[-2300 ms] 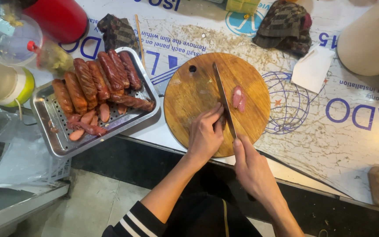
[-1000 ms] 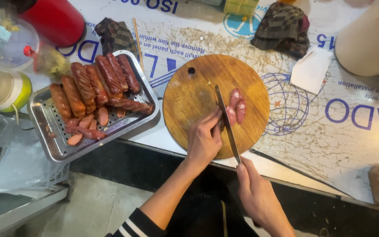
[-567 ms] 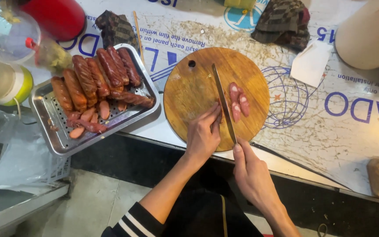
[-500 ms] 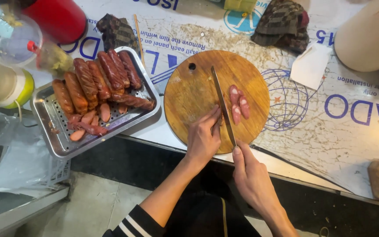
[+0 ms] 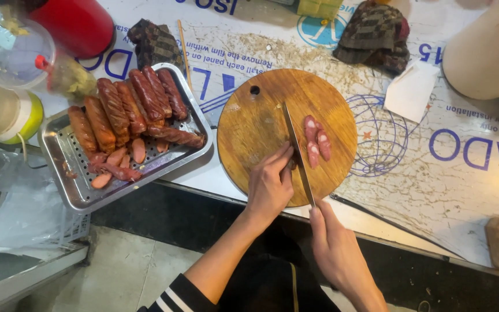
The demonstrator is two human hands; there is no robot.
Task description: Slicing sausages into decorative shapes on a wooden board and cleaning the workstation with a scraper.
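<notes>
Sausage slices (image 5: 316,141), pink with pale fat, lie on the round wooden board (image 5: 255,124).
Right hand (image 5: 335,245) grips the knife (image 5: 297,151) beside them; left hand (image 5: 270,184) curled, fingertips pressed to the board.

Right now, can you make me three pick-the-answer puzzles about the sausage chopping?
1. Where do the cut sausage pieces lie?
A. on the round wooden board
B. in the metal tray
C. on the floor

2. How many cut pieces lie beside the knife?
A. one
B. three
C. eight

3. What is the right hand doing?
A. lying flat
B. gripping the knife
C. holding a cup

Answers: 1 A, they lie on the wood right of the blade. 2 B, three pink ends show. 3 B, its fingers wrap the handle while the left hand steadies something at the blade.
</notes>
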